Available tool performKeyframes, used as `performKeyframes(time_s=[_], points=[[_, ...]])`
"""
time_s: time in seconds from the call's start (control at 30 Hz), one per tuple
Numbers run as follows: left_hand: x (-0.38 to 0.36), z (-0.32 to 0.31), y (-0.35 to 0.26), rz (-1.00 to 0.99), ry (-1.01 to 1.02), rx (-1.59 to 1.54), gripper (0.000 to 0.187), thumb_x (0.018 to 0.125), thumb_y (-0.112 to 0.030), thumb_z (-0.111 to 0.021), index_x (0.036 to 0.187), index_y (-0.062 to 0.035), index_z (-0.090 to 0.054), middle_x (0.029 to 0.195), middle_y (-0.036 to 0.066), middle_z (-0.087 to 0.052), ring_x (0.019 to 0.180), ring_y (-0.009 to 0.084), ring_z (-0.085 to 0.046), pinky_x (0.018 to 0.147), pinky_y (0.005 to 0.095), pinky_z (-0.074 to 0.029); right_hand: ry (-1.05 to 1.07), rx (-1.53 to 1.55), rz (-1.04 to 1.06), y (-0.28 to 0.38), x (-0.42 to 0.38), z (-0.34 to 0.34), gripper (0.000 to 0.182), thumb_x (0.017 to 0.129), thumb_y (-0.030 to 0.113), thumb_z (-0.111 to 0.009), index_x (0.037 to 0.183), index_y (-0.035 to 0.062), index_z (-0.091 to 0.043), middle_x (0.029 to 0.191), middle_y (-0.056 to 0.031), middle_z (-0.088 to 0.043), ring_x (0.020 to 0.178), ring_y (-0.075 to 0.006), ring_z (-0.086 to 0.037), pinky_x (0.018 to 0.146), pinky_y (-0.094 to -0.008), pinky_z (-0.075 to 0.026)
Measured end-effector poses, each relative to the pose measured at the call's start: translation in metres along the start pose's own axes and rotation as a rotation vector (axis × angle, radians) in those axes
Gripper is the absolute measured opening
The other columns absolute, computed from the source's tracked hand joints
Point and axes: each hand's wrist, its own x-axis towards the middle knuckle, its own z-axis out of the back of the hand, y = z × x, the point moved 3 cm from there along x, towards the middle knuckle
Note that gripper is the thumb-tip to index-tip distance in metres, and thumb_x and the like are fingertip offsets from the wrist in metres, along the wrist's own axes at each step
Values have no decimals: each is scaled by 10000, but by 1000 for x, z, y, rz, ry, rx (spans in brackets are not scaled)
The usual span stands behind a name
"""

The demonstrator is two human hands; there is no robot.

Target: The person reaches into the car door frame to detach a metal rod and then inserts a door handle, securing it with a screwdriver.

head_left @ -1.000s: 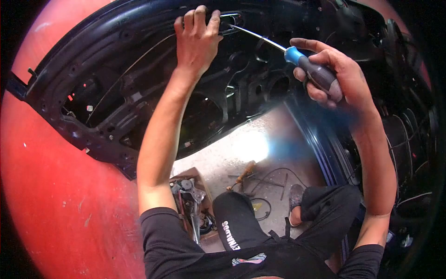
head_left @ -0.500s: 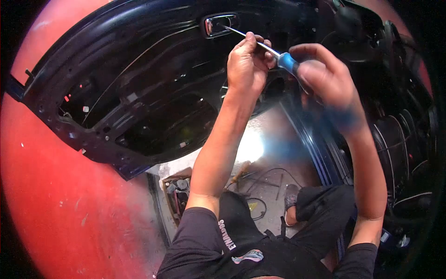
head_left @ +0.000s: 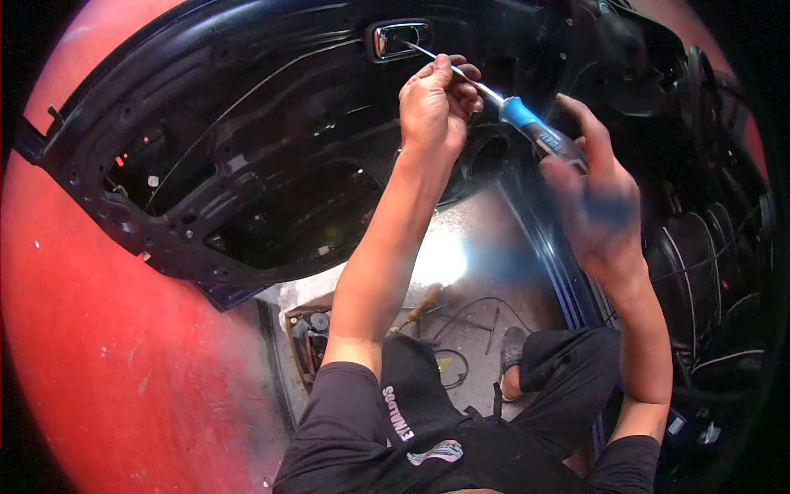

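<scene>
A screwdriver with a blue and black handle (head_left: 539, 132) slants up to the left. Its tip reaches into the chrome-rimmed inner door handle (head_left: 382, 41) on a dark door panel. My left hand (head_left: 434, 107) pinches the metal shaft between thumb and fingers, partway along it. Around the butt of the screwdriver is my right hand (head_left: 605, 189), its fingers spread apart and its thumb smeared by motion. Whether the palm touches the handle is hard to see.
The stripped car door (head_left: 271, 165) spans the upper left, with a thin cable (head_left: 247, 99) along it. Red bodywork (head_left: 123, 354) lies at left. Below are a box of parts (head_left: 309, 337), an orange-handled tool (head_left: 425, 303) and cords on the floor. The door sill (head_left: 559, 255) runs at right.
My right hand has moved slightly down and right and its fingers have opened from the screwdriver handle, uncovering more of it. My left hand keeps its pinch on the shaft.
</scene>
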Motion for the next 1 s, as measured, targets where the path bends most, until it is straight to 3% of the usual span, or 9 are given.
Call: performKeyframes(time_s=[0.1,0.2,0.37,0.5,0.57,0.77,0.9,0.97,1.0], points=[[4,3,1,0,-44,25,265,1082,-238,-542,1140,6,-626,1012,128,-678,729,145,-585,647,315,-500,-46,-507,374,7,-8,0,568,898,119,-750,1409,13,-528,943,-142,-638,757,-263,-673,640,-379,-575],[6,-3,1,19,-127,38,270,1075,-245,-557,1144,5,-630,1032,131,-690,724,140,-589,651,310,-525,-84,-78,71,-7,-9,-2,427,997,204,-673,1362,9,-571,718,-106,-603,589,-254,-624,556,-349,-517],[6,0,2,31,-51,-77,269,1065,-249,-583,1109,7,-657,1036,133,-701,727,127,-592,646,292,-532,105,116,-213,-24,-4,6,420,997,224,-677,1349,16,-583,705,-98,-605,574,-235,-608,550,-340,-510],[11,9,-2,-18,-62,45,265,1059,-242,-593,1107,11,-654,1016,139,-704,741,131,-623,673,301,-567,-21,-485,293,4,-11,0,536,942,161,-718,1438,82,-530,1100,-196,-683,879,-298,-711,777,-382,-595],[9,9,-1,-8,-106,95,263,1044,-249,-622,1079,9,-662,980,137,-705,739,133,-638,656,301,-572,-150,-376,312,-2,-9,-1,404,965,210,-699,1295,-5,-609,754,-115,-608,647,-247,-643,545,-335,-520],[15,12,-5,-29,-110,77,278,1020,-267,-663,1024,11,-679,933,137,-716,694,137,-636,613,298,-570,79,494,-438,-29,-3,-5,377,1053,323,-573,1202,-11,-665,565,-62,-538,453,-238,-559,484,-320,-481],[21,12,-7,-54,-167,38,237,1007,-223,-684,938,4,-690,853,163,-736,644,157,-660,597,334,-608,-271,-421,405,-8,1,-4,379,1049,304,-588,1246,-16,-641,608,-71,-597,485,-239,-584,519,-315,-520],[24,12,-6,-36,-141,-19,229,1016,-213,-669,960,8,-686,858,159,-732,650,160,-658,597,332,-604,-300,-635,616,-6,-4,-7,382,1047,296,-594,1261,-17,-631,633,-87,-625,511,-245,-603,543,-322,-536],[24,12,-6,-18,-114,-71,222,1024,-203,-655,983,13,-682,863,154,-728,657,163,-656,596,331,-600,-216,-356,358,-8,-5,-6,390,1056,317,-579,1247,-17,-642,648,-94,-637,527,-232,-613,546,-314,-526]])
